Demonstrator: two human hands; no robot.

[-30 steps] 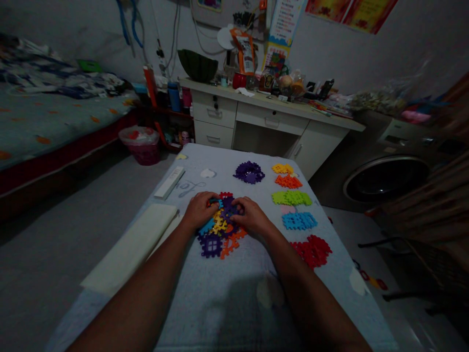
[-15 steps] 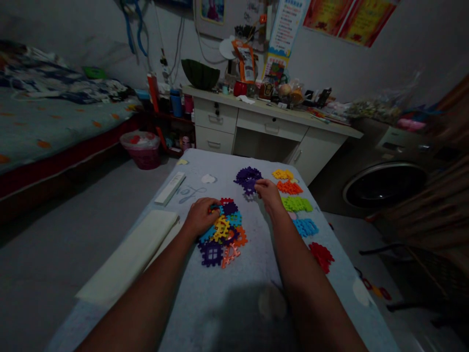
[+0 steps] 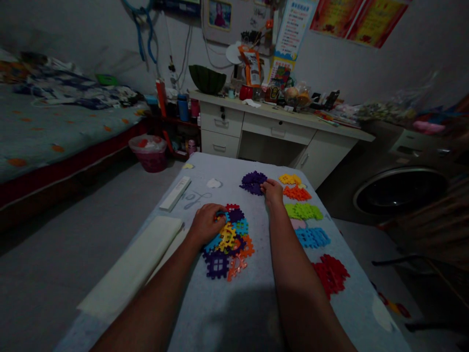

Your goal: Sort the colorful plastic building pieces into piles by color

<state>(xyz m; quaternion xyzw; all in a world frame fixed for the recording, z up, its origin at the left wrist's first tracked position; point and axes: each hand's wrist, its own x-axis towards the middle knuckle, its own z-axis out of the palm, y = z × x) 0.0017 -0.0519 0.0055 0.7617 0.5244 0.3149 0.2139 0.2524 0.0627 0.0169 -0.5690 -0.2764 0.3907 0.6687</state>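
Observation:
A mixed heap of plastic interlocking tiles [image 3: 230, 239] in several colours lies mid-table on the grey cloth [image 3: 234, 313]. My left hand [image 3: 206, 224] rests curled on the heap's left edge, fingers on a blue tile. My right hand [image 3: 272, 191] reaches far forward, its fingers pinched at the right edge of the purple pile [image 3: 252, 182]. Sorted piles run down the right side: yellow [image 3: 289, 179], orange [image 3: 296, 193], green [image 3: 303, 211], blue [image 3: 312, 237], red [image 3: 331, 274].
A white folded pad [image 3: 134, 264] and a long white box [image 3: 175, 193] lie on the table's left side. Behind stand a cluttered white desk [image 3: 278, 127], a pink bin [image 3: 148, 152], a bed [image 3: 44, 127] at left and a washing machine [image 3: 399, 190] at right.
My right hand left the mixed heap and moved forward to the purple pile. My left hand stayed on the heap. The camera shifted slightly.

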